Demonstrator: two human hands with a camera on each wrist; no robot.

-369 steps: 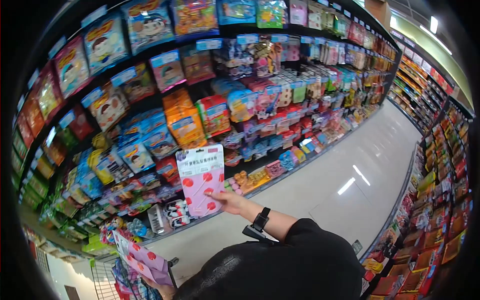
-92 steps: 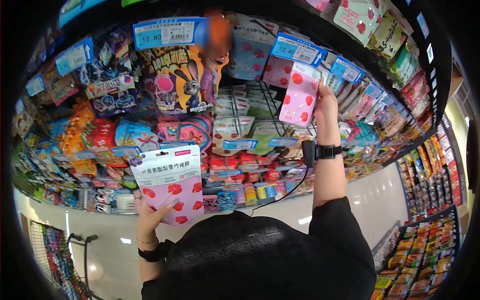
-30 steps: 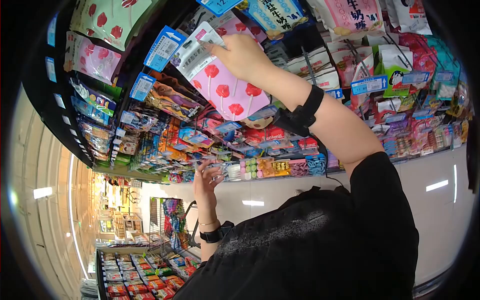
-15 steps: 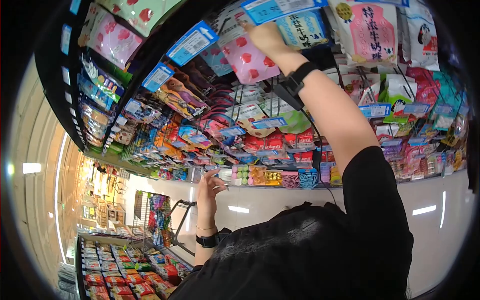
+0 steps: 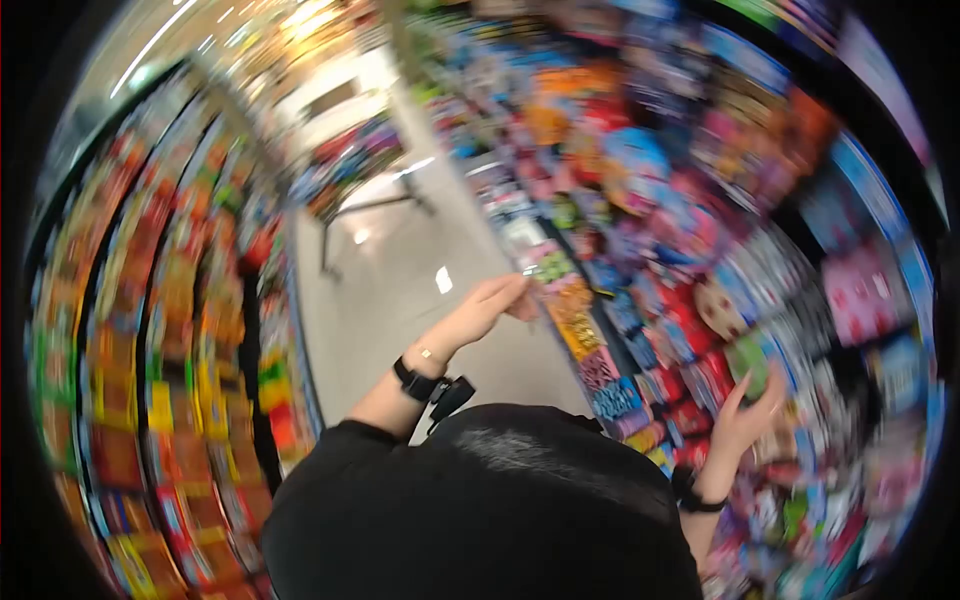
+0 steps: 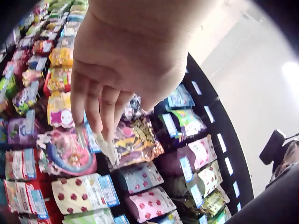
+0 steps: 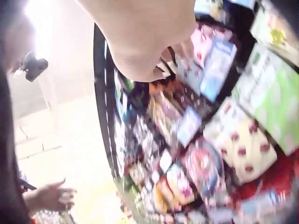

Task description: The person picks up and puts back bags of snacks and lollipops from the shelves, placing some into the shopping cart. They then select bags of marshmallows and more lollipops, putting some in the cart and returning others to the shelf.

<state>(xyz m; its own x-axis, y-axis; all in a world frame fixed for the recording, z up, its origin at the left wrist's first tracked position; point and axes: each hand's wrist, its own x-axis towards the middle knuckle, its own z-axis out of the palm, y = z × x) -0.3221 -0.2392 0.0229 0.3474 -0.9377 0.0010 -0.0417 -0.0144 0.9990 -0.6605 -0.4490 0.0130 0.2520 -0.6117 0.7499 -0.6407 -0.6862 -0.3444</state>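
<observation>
My left hand (image 5: pixel 487 308) hangs over the aisle beside the lowest shelf of sweets, holding nothing. In the left wrist view its fingers (image 6: pixel 93 105) droop loosely in front of the rack. My right hand (image 5: pixel 748 420) is in front of the hanging bags, thumb apart from the fingers and nothing in its grip. From the right wrist view, that hand (image 7: pixel 145 46) overlaps the shelf with loosely bent fingers. A pink lollipop pouch with red dots (image 5: pixel 868 295) hangs on the rack, away from both hands. It also shows as a pink pouch (image 6: pixel 152 204) in the left wrist view.
Racks of packaged sweets rise on the right, with blue price tags (image 5: pixel 872 190). A second shelf of orange and red packets (image 5: pixel 190 350) lines the left. Between them runs a pale floor (image 5: pixel 385 270) with a cart (image 5: pixel 375 205) farther along. The head view is blurred.
Earlier my right hand held the pink pouch up to the rack; now it has let go and come down. The head view has swung to the left along the aisle.
</observation>
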